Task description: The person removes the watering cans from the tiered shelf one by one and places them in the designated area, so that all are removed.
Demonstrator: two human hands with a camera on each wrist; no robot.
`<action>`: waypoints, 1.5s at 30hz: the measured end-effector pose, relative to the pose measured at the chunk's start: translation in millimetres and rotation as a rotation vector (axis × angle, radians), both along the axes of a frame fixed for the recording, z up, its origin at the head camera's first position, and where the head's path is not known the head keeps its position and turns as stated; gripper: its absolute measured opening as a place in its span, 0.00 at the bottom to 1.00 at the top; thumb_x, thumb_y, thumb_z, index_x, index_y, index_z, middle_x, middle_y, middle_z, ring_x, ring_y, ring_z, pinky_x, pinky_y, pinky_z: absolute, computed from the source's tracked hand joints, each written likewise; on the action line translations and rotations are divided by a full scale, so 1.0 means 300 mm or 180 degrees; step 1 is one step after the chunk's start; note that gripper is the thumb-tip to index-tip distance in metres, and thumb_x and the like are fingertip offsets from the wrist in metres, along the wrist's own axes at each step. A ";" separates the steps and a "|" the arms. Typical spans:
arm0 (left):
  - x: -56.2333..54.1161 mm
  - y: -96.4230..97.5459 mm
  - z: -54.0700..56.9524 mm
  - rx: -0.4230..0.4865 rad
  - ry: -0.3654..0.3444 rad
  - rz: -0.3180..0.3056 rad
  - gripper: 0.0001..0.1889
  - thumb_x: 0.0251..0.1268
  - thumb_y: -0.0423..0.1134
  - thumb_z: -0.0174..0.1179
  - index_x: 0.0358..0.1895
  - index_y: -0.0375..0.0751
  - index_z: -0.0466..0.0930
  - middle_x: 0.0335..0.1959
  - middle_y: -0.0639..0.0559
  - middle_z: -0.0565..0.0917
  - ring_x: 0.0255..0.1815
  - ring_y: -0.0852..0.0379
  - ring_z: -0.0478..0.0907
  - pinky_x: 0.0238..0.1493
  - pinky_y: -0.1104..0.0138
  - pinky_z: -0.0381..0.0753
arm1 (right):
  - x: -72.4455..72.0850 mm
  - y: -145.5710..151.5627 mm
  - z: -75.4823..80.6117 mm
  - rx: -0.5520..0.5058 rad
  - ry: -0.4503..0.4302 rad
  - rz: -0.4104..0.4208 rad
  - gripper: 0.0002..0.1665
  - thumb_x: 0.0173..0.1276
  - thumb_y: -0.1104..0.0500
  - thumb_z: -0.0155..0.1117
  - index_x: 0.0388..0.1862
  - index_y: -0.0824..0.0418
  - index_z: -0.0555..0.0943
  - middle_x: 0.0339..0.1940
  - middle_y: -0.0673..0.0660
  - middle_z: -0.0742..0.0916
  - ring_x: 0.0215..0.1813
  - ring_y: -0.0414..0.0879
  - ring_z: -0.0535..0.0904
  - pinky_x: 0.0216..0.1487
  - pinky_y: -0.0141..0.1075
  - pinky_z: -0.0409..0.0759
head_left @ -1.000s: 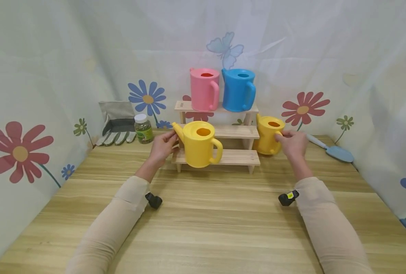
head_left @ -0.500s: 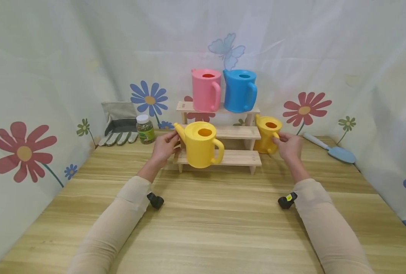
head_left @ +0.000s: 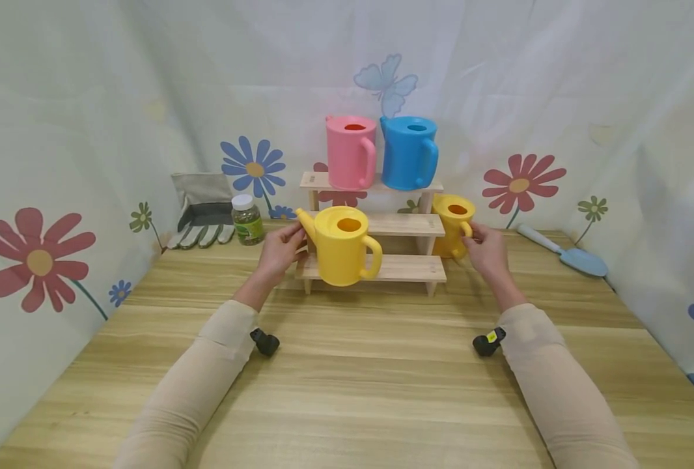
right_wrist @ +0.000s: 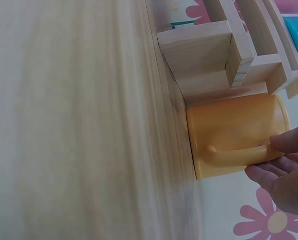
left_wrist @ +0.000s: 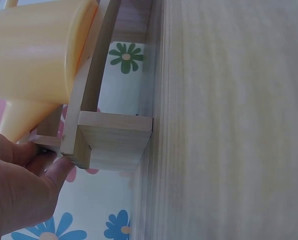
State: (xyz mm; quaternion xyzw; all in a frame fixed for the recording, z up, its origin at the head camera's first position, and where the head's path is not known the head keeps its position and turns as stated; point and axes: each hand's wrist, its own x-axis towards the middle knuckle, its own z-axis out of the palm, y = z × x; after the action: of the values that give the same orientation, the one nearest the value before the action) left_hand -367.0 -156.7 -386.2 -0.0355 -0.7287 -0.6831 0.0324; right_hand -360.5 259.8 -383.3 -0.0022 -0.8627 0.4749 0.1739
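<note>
One yellow watering can (head_left: 341, 251) stands on the lowest step of the wooden stepped shelf (head_left: 408, 225), spout to the left. At the shelf's left end, my left hand (head_left: 279, 251) has its fingers and thumb around the step's corner, just below that can's spout; the left wrist view shows the thumb (left_wrist: 59, 170) against the plank end. On the table at the shelf's right end is a second yellow watering can (head_left: 454, 225), upright. My right hand (head_left: 487, 251) pinches the upper part of its handle (right_wrist: 238, 156). The shelf partly hides this can's left side.
Pink (head_left: 351, 153) and blue (head_left: 409, 153) watering cans stand on the top step. Gardening gloves (head_left: 203, 215) and a lidded jar (head_left: 247, 221) are at the back left. A trowel (head_left: 581, 260) lies at the right, near the curtain (head_left: 640, 195).
My right hand has moved the second yellow watering can leftward, closer against the shelf's right end. My left hand and the first yellow can have stayed in place.
</note>
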 end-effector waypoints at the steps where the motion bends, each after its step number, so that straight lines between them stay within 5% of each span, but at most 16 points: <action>1: 0.000 0.000 0.000 -0.0002 -0.0004 -0.0001 0.22 0.81 0.36 0.49 0.73 0.40 0.68 0.70 0.41 0.71 0.66 0.41 0.74 0.58 0.52 0.81 | 0.000 0.000 0.000 0.0009 -0.0008 0.0007 0.25 0.75 0.68 0.57 0.69 0.73 0.71 0.60 0.73 0.81 0.59 0.61 0.79 0.58 0.48 0.81; 8: -0.004 0.000 -0.003 0.0035 -0.0005 -0.0006 0.22 0.81 0.35 0.49 0.73 0.40 0.68 0.70 0.41 0.72 0.66 0.42 0.74 0.58 0.53 0.81 | 0.014 -0.003 0.031 -0.0082 -0.0098 -0.0096 0.30 0.75 0.64 0.59 0.71 0.74 0.67 0.62 0.73 0.79 0.64 0.62 0.76 0.63 0.50 0.78; 17: -0.018 -0.005 -0.013 -0.0005 -0.0002 0.0012 0.22 0.81 0.37 0.49 0.73 0.42 0.68 0.70 0.43 0.73 0.66 0.43 0.74 0.57 0.55 0.82 | 0.090 -0.089 0.152 -0.0097 0.0652 -0.0381 0.25 0.75 0.56 0.62 0.65 0.68 0.78 0.57 0.64 0.85 0.59 0.55 0.81 0.62 0.45 0.79; 24: -0.010 -0.004 -0.010 0.0039 -0.0022 -0.0018 0.22 0.81 0.36 0.48 0.74 0.41 0.67 0.71 0.43 0.72 0.66 0.43 0.74 0.58 0.55 0.82 | 0.177 -0.223 0.206 -0.0153 0.1033 0.0154 0.24 0.70 0.55 0.69 0.59 0.68 0.82 0.52 0.64 0.87 0.57 0.55 0.84 0.60 0.45 0.80; 31: -0.008 -0.004 -0.009 0.0024 0.0005 -0.0035 0.23 0.81 0.37 0.48 0.74 0.41 0.66 0.71 0.42 0.71 0.67 0.43 0.73 0.58 0.54 0.81 | 0.247 -0.335 0.212 -0.0320 0.0921 0.0726 0.24 0.67 0.54 0.73 0.57 0.66 0.84 0.49 0.59 0.89 0.52 0.51 0.86 0.54 0.36 0.84; 39: 0.000 -0.007 -0.006 -0.0049 0.0027 -0.0017 0.22 0.81 0.37 0.48 0.74 0.41 0.67 0.71 0.42 0.72 0.66 0.41 0.73 0.59 0.53 0.81 | 0.270 -0.417 0.170 -0.0353 0.0653 0.1130 0.28 0.66 0.55 0.73 0.62 0.67 0.81 0.53 0.60 0.88 0.54 0.51 0.85 0.53 0.38 0.84; 45: -0.001 -0.006 -0.008 -0.0045 0.0034 -0.0017 0.22 0.81 0.37 0.48 0.74 0.40 0.68 0.70 0.42 0.72 0.66 0.41 0.73 0.58 0.54 0.81 | 0.263 -0.456 0.128 -0.0322 0.0728 0.1203 0.26 0.65 0.57 0.74 0.58 0.69 0.83 0.51 0.61 0.88 0.51 0.53 0.86 0.53 0.41 0.85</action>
State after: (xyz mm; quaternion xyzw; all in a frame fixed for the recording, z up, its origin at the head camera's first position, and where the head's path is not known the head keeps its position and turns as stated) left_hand -367.3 -158.4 -388.5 -0.0413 -0.7332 -0.6779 0.0342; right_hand -281.7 123.0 -344.8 0.2046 -0.7975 0.5389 0.1782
